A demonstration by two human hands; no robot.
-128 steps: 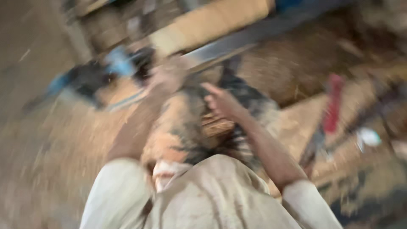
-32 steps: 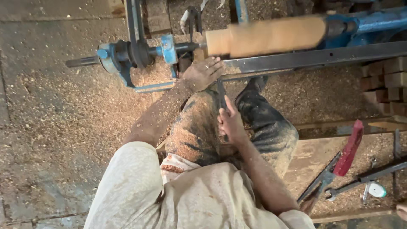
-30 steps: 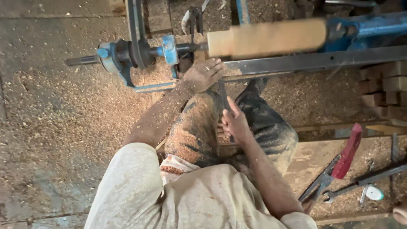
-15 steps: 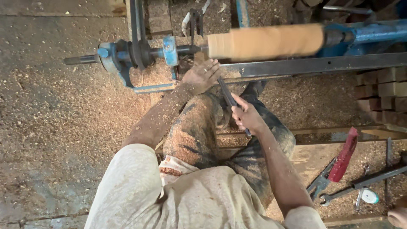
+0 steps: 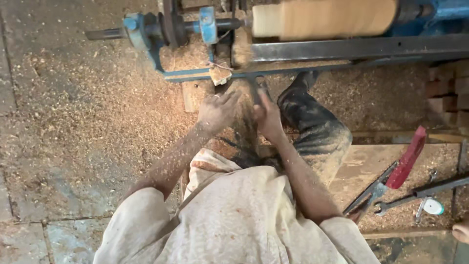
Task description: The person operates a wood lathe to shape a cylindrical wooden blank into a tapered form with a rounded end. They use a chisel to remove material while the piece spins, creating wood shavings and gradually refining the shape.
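Observation:
A pale wooden cylinder (image 5: 332,17) is mounted on a blue lathe (image 5: 168,29), above a dark steel rail (image 5: 361,49). My right hand (image 5: 267,116) is shut on a dark narrow chisel (image 5: 255,90) whose blade points up toward the rail. My left hand (image 5: 217,110) rests on my sawdust-covered knee just left of the chisel, fingers loosely bent and holding nothing that I can see. Both hands sit below the left end of the cylinder, apart from it.
Sawdust covers the stone floor (image 5: 73,122). A red-handled tool (image 5: 408,159) and metal hand tools (image 5: 430,188) lie on a board at the right. Bricks (image 5: 449,88) are stacked at the far right. Part of another person shows at the bottom right edge (image 5: 461,231).
My left hand came off the lathe rail down to my knee. My right hand lifted from my lap, took the chisel and moved up beside the left hand.

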